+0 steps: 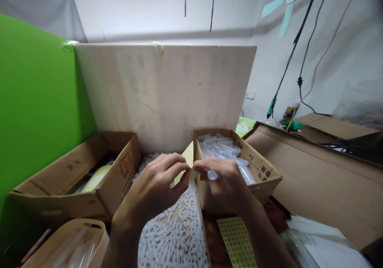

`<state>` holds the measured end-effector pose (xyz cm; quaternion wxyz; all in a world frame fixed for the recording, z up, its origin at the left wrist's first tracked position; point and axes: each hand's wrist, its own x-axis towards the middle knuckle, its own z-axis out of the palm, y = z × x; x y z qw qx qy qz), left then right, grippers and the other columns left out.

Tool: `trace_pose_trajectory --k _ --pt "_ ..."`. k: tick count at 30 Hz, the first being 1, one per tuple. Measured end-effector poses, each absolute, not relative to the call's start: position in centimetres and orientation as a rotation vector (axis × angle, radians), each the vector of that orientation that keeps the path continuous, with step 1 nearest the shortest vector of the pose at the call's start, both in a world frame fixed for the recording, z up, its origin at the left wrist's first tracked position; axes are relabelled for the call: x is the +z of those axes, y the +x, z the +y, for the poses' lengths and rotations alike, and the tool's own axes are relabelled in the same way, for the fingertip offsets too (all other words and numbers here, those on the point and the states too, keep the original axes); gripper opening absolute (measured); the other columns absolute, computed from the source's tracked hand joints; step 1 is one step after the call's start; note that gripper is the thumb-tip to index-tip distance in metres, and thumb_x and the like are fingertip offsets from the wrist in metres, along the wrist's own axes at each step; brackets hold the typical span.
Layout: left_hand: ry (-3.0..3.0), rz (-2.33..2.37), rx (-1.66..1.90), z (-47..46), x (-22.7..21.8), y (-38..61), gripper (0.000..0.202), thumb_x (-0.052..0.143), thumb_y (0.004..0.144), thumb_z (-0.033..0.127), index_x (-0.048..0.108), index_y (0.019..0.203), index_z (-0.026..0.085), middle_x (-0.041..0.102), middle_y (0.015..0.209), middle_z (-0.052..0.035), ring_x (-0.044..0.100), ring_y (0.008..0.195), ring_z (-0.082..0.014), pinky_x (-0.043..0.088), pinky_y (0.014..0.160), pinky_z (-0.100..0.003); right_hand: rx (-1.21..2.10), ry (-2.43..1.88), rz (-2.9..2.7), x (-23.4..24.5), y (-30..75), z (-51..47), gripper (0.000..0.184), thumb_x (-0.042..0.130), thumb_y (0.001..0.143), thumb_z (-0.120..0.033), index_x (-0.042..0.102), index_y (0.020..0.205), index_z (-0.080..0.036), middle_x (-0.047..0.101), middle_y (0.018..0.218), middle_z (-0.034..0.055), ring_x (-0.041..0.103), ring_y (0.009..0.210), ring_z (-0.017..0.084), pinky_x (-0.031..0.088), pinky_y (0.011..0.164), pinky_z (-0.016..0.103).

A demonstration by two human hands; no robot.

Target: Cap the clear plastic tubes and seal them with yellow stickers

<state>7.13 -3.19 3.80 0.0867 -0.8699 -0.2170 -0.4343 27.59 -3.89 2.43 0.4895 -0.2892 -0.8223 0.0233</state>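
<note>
My left hand (160, 180) pinches a yellow sheet of small round stickers (188, 155) between thumb and forefinger. Close against it, my right hand (226, 178) has thumb and forefinger together at the sheet's edge. A translucent plastic tube (212, 175) is tucked in the right hand's curled fingers, its round end facing me. Whether a single sticker sits between the fingertips is too small to tell. Below the hands lies a box of many small white plastic pieces (175, 236). Another yellow sticker sheet (236, 240) lies under my right forearm, partly hidden by it.
A cardboard box (269, 184) of clear tubes stands right of centre. On the left are another cardboard box (101, 204) with yellow sheets inside and a tan bin (103, 236) holding clear plastic. A pale board (170, 96) rises behind; a cardboard flap (326, 180) extends right.
</note>
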Motion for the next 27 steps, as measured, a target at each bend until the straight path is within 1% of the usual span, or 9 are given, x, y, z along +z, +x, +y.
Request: trace_pose_trajectory --k 7,15,18,22,27 --pt "-2.563 -0.655 -1.277 -3.32 3.7 7.25 0.006 0.062 0.093 0.01 0.067 0.093 0.014 0.07 0.092 -0.0061 0.067 0.081 -0.0187 0.057 0.074 -0.034 0.048 -0.721 -2.008 2.08 27.61 -3.72 0.038 0.045 0.079 0.004 0.072 0.097 -0.017 0.073 0.083 0.0032 0.065 0.071 0.014 0.051 0.068 0.026" --pt "-2.585 -0.64 -1.306 -3.13 3.79 7.2 0.009 0.062 0.09 0.006 0.067 0.09 0.014 0.07 0.091 -0.0053 0.066 0.08 -0.0176 0.057 0.072 -0.032 0.069 -0.719 -2.003 2.08 27.45 -3.81 0.038 0.045 0.078 0.003 0.072 0.096 -0.017 0.074 0.081 0.0034 0.066 0.07 0.015 0.051 0.066 0.026" --pt "-2.607 -0.67 -1.297 -3.07 3.75 7.04 0.009 0.062 0.091 0.006 0.067 0.093 0.014 0.07 0.093 -0.0054 0.067 0.081 -0.0177 0.057 0.073 -0.032 0.103 -0.717 -2.005 1.9 27.39 -3.65 0.04 0.046 0.077 0.004 0.072 0.097 -0.018 0.074 0.083 0.0034 0.067 0.072 0.015 0.052 0.068 0.026" --pt "-2.646 -0.711 -1.308 -3.12 3.79 6.87 0.011 0.063 0.092 0.009 0.068 0.1 0.015 0.07 0.097 -0.0046 0.068 0.085 -0.017 0.057 0.075 -0.031 0.153 -0.72 -1.967 1.76 27.35 -3.57 0.036 0.052 0.08 0.005 0.072 0.099 -0.018 0.075 0.088 0.0027 0.068 0.078 0.015 0.052 0.073 0.026" --pt "-2.617 -0.672 -1.36 -3.26 3.82 6.74 0.013 0.065 0.091 0.009 0.068 0.102 0.016 0.071 0.097 -0.0031 0.068 0.086 -0.0159 0.056 0.075 -0.03 0.202 -0.738 -1.936 1.88 27.27 -3.71 0.029 0.054 0.084 0.003 0.073 0.095 -0.017 0.073 0.079 0.0006 0.065 0.069 0.012 0.05 0.068 0.024"
